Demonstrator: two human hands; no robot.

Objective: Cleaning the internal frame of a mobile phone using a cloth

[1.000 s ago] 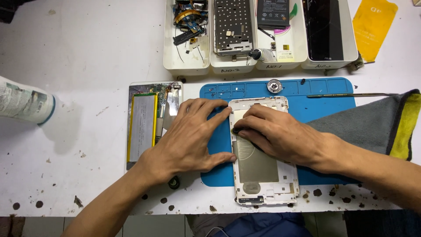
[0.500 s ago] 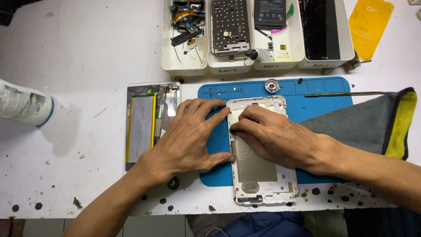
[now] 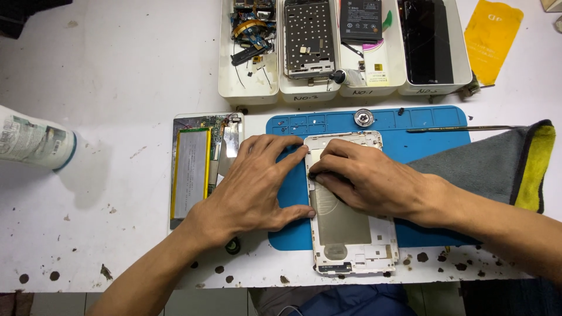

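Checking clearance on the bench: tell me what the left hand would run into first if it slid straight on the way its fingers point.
The left hand points up and right; its fingertips already touch the white phone frame on the blue mat, so that comes first.

A white worktable [image 3: 117, 76], scuffed and dotted with dark stains along its near edge, fills nearly the whole view. Even overhead light casts soft shadows on it. Below the edge shows a strip of pale tiled floor [image 3: 52, 304].
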